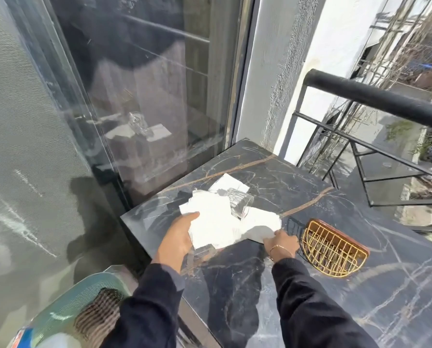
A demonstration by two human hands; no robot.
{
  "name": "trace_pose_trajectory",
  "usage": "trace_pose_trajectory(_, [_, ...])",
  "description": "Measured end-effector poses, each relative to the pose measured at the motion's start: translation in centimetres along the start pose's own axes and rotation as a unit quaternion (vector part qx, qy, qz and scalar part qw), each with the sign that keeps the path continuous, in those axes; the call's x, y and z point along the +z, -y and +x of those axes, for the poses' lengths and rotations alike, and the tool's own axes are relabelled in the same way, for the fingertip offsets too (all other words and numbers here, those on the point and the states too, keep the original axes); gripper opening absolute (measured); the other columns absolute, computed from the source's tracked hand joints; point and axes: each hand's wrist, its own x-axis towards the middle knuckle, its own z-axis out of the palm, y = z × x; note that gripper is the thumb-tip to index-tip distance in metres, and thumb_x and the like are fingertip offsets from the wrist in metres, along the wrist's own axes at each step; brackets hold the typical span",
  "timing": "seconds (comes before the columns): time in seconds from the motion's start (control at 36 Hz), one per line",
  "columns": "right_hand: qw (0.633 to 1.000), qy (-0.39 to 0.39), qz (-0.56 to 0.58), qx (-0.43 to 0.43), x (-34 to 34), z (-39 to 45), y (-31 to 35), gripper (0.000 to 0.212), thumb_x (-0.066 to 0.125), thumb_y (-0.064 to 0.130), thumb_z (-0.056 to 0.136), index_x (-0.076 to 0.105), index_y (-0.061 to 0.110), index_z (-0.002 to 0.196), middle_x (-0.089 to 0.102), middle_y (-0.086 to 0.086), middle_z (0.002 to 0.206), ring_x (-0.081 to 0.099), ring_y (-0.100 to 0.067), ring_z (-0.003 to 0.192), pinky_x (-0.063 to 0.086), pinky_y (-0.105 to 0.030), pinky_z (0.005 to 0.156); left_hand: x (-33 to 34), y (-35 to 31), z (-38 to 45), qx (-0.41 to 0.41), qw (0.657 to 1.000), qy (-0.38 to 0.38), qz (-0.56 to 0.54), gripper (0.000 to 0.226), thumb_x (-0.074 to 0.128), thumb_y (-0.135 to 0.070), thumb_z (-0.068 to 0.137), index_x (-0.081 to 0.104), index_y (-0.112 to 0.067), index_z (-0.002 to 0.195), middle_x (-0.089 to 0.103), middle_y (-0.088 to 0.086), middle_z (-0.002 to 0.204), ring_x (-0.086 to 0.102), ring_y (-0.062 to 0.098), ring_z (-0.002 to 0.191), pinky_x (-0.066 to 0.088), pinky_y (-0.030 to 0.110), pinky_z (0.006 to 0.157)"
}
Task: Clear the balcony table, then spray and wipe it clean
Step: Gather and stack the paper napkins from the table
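Left hand (178, 233) grips napkins (211, 222); right hand (281, 243) pinches another. Glass (240, 202), on its side at 1 o'clock, touches them; tugging could roll it off.

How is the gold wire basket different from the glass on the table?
The gold wire basket is wire mesh with a brown rim; the glass is clear. The basket sits on bare table, untouched; the glass lies tipped among white napkins. Both sit on the dark marble table.

sleeves (317, 305): dark navy, long, both arms | right wrist: thin gold bracelet (280, 248)
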Motion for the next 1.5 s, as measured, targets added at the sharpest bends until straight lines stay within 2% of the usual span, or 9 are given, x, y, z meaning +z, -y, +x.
trace_pose_trajectory(0.11, [0.998,-0.017,-0.046,-0.026,0.5,0.1,-0.2,0.045,0.055,0.032,0.091,0.049,0.01,0.129,0.041,-0.02,0.133,0.042,-0.034,0.125,0.037,-0.036,0.104,-0.4,-0.4,0.2,-0.001,0.998,0.032,-0.056,0.037,0.058,-0.017,0.093,0.055,0.0,0.126,0.059,0.019,0.126,0.063,0.033,0.096,0.05,0.045,0.087])
trace_pose_trajectory(0.64, [0.939,-0.068,0.323,0.099,-1.4,2.0,2.0,0.034,0.047,0.008,0.085,0.059,-0.009,0.113,0.062,-0.026,0.116,0.058,-0.039,0.107,0.046,-0.041,0.094,-0.2,-1.0,2.1,-0.02,0.998,0.028,-0.053,0.049,0.057,-0.025,0.093,0.047,-0.002,0.136,0.05,0.016,0.141,0.048,0.035,0.127,0.036,0.051,0.109])
trace_pose_trajectory(0.78, [0.923,-0.177,0.342,0.017,-4.4,1.4,4.0,0.032,0.045,0.016,0.088,0.064,-0.007,0.099,0.065,-0.024,0.103,0.061,-0.037,0.095,0.048,-0.039,0.084,0.7,-0.9,2.1,-0.031,0.995,0.054,-0.084,0.04,0.055,-0.024,0.095,0.053,-0.004,0.129,0.062,0.017,0.124,0.063,0.033,0.099,0.051,0.047,0.083])
trace_pose_trajectory(0.89, [0.908,-0.201,0.363,-0.057,-5.9,1.1,7.0,0.034,0.045,0.013,0.087,0.043,0.016,0.053,0.051,-0.008,0.066,0.045,-0.022,0.069,0.035,-0.025,0.054,1.3,-1.0,2.2,-0.043,0.992,0.061,-0.097,0.04,0.054,-0.026,0.095,0.053,-0.007,0.131,0.06,0.018,0.127,0.06,0.036,0.108,0.049,0.05,0.085])
trace_pose_trajectory(1.0, [0.893,-0.104,0.419,-0.125,-6.1,0.1,9.7,0.021,0.046,0.012,0.089,0.066,0.007,0.085,0.063,-0.014,0.094,0.054,-0.024,0.086,0.05,-0.045,0.083,1.9,-0.9,2.3,-0.046,0.989,0.084,-0.115,0.044,0.053,-0.026,0.096,0.05,-0.004,0.134,0.056,0.019,0.133,0.054,0.039,0.12,0.038,0.055,0.105])
trace_pose_trajectory(1.08, [0.851,0.023,0.5,-0.158,-5.6,-0.8,11.2,0.028,0.042,0.005,0.089,0.054,0.013,0.065,0.064,-0.009,0.074,0.055,-0.017,0.067,0.056,-0.036,0.061,2.5,-1.2,2.1,-0.05,0.987,0.089,-0.126,0.045,0.049,-0.029,0.097,0.05,-0.001,0.133,0.055,0.019,0.134,0.054,0.038,0.119,0.043,0.051,0.098])
trace_pose_trajectory(1.17, [0.829,0.106,0.524,-0.166,-4.7,-1.9,12.4,0.033,0.039,0.0,0.084,0.046,0.016,0.056,0.053,0.007,0.041,0.049,-0.01,0.046,0.045,-0.021,0.045,3.0,-1.6,1.9,-0.032,0.987,0.098,-0.124,0.032,0.043,-0.027,0.1,0.056,-0.004,0.117,0.061,0.021,0.108,0.06,0.032,0.082,0.044,0.037,0.069])
trace_pose_trajectory(1.28, [0.839,0.147,0.507,-0.13,-2.9,-2.1,12.9,0.031,0.041,-0.002,0.085,0.046,0.015,0.059,0.046,-0.001,0.055,0.044,-0.014,0.051,0.041,-0.021,0.045,3.2,-2.0,1.6,-0.004,0.98,0.126,-0.156,0.027,0.039,-0.018,0.099,0.061,-0.003,0.091,0.062,0.014,0.079,0.058,0.027,0.061,0.046,0.03,0.057])
trace_pose_trajectory(1.5, [0.867,0.195,0.445,-0.11,-0.7,-1.9,11.8,0.023,0.039,-0.006,0.086,0.049,0.009,0.072,0.049,-0.005,0.075,0.055,-0.02,0.056,0.055,-0.03,0.053,3.0,-2.1,2.6,0.0,0.96,0.143,-0.242,0.047,0.039,-0.039,0.098,0.055,-0.005,0.127,0.059,0.023,0.123,0.059,0.037,0.094,0.046,0.045,0.08])
